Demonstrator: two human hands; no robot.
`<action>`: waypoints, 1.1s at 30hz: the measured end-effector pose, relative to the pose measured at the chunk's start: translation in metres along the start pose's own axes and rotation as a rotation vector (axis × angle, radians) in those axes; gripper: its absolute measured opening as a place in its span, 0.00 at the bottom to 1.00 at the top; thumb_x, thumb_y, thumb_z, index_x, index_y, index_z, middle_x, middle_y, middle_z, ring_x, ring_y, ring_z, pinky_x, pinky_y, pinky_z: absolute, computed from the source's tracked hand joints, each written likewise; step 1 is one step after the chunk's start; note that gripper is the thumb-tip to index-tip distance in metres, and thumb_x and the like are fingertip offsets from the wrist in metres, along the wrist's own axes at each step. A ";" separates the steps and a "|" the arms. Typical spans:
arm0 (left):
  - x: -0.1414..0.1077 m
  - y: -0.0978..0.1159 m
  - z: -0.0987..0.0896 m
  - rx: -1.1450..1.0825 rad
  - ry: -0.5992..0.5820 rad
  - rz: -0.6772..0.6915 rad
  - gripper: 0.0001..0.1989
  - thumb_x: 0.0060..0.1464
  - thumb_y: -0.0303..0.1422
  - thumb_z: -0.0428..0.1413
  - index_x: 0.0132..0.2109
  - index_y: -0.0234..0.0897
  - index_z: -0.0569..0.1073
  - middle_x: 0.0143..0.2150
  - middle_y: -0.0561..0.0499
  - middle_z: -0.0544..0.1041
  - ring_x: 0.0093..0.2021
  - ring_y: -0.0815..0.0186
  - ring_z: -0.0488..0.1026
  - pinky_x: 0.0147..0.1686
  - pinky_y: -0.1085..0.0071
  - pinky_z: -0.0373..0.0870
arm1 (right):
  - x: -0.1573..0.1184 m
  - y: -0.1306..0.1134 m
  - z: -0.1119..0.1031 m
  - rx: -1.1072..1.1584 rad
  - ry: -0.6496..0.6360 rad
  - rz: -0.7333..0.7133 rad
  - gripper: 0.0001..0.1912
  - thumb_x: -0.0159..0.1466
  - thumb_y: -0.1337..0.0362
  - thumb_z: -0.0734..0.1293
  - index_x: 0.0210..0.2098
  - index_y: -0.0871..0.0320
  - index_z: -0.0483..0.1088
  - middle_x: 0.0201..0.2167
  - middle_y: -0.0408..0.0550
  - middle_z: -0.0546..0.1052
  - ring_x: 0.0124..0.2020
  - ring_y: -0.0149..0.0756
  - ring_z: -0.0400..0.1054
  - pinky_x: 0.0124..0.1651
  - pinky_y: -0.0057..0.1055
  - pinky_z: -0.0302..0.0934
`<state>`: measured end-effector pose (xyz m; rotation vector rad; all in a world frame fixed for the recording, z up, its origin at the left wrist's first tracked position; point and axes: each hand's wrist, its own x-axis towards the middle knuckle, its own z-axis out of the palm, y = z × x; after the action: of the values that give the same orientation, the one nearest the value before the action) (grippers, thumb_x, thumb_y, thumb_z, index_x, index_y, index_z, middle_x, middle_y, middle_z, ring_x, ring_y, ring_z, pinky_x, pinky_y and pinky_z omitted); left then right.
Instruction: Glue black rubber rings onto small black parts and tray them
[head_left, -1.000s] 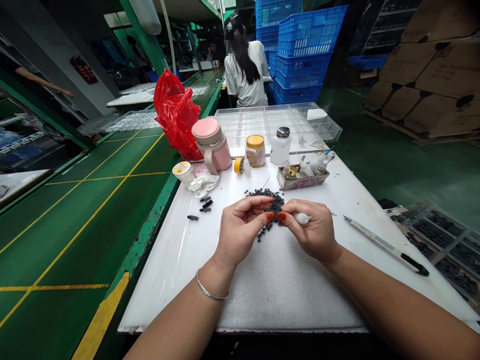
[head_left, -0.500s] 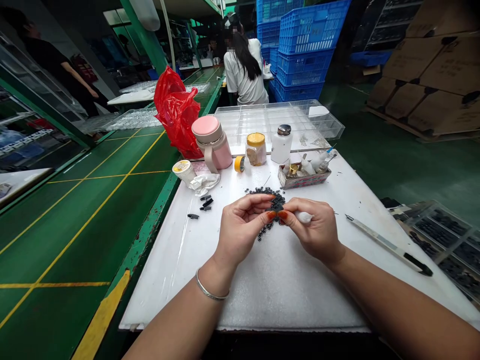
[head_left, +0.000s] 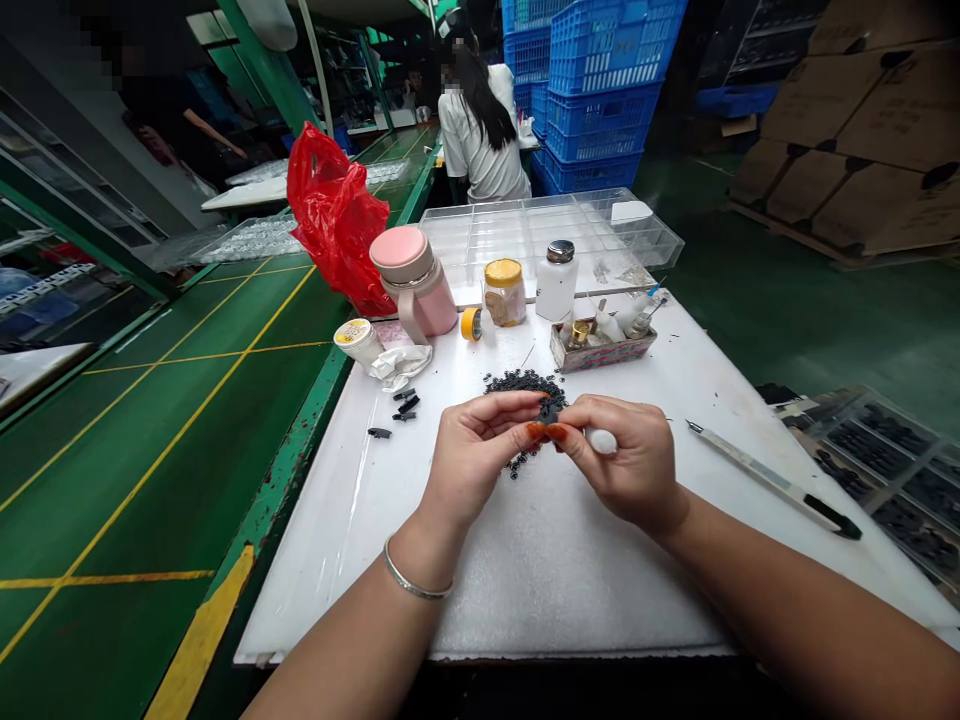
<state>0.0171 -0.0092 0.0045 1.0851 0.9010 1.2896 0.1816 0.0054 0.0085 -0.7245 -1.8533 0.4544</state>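
Over the white work board [head_left: 585,580], my left hand [head_left: 480,450] and my right hand [head_left: 630,455] meet at the fingertips. Both are closed on a small black part [head_left: 550,411], mostly covered by the fingers. Tucked in my right hand is also a small white bottle [head_left: 601,441], its rounded end showing. Just behind and below the fingers lies a pile of small black ring-like pieces [head_left: 517,382]. To the left of my left hand rest several black clip-like parts [head_left: 405,403]. A white-and-black pen-like tool [head_left: 772,478] lies right of my right hand.
A pink mug [head_left: 416,280], a yellow-lidded jar [head_left: 504,293], a white pump bottle [head_left: 556,280] and a box of small bottles [head_left: 604,345] line the back. Yellow tape [head_left: 471,324], tissue [head_left: 401,367] and a red bag [head_left: 334,225] sit left. A green conveyor [head_left: 150,450] runs alongside.
My hands stay together at the black part, with slight finger movement. The camera view has shifted slightly. A person in dark clothes at the back left has moved rightward.
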 end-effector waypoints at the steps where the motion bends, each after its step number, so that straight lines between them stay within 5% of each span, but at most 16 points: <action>1: 0.000 0.000 0.000 -0.006 -0.007 0.001 0.14 0.46 0.30 0.67 0.43 0.37 0.80 0.34 0.47 0.80 0.32 0.66 0.77 0.33 0.75 0.75 | 0.000 0.000 0.000 -0.006 -0.001 -0.001 0.06 0.61 0.71 0.66 0.27 0.60 0.70 0.21 0.43 0.72 0.23 0.27 0.63 0.28 0.25 0.57; 13: 0.005 0.000 -0.002 0.043 0.005 0.032 0.06 0.52 0.34 0.63 0.37 0.39 0.81 0.33 0.49 0.79 0.31 0.70 0.73 0.32 0.77 0.70 | -0.001 -0.001 0.000 -0.021 -0.047 0.005 0.07 0.60 0.69 0.66 0.25 0.58 0.69 0.21 0.41 0.73 0.22 0.27 0.65 0.27 0.26 0.58; 23: 0.003 0.002 0.001 0.383 0.126 0.229 0.05 0.55 0.33 0.60 0.36 0.37 0.79 0.36 0.49 0.78 0.37 0.66 0.74 0.38 0.74 0.70 | 0.000 0.003 0.003 -0.049 -0.072 0.109 0.06 0.60 0.66 0.69 0.27 0.59 0.72 0.22 0.40 0.75 0.23 0.27 0.67 0.29 0.24 0.57; 30: 0.001 -0.006 0.006 0.417 0.198 0.163 0.05 0.54 0.31 0.58 0.35 0.36 0.79 0.34 0.49 0.78 0.36 0.65 0.74 0.36 0.72 0.70 | 0.000 -0.003 0.005 -0.157 -0.098 0.072 0.09 0.57 0.69 0.68 0.22 0.60 0.68 0.19 0.41 0.71 0.21 0.27 0.61 0.26 0.27 0.51; 33: 0.000 -0.005 0.008 0.512 0.233 0.240 0.05 0.55 0.29 0.57 0.34 0.36 0.78 0.33 0.49 0.78 0.35 0.66 0.74 0.37 0.73 0.69 | 0.000 -0.006 0.004 0.010 -0.119 0.266 0.13 0.58 0.66 0.68 0.19 0.61 0.67 0.16 0.41 0.67 0.19 0.27 0.57 0.25 0.27 0.49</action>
<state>0.0258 -0.0102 0.0022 1.4946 1.3569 1.4416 0.1764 0.0010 0.0109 -0.9605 -1.8706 0.6900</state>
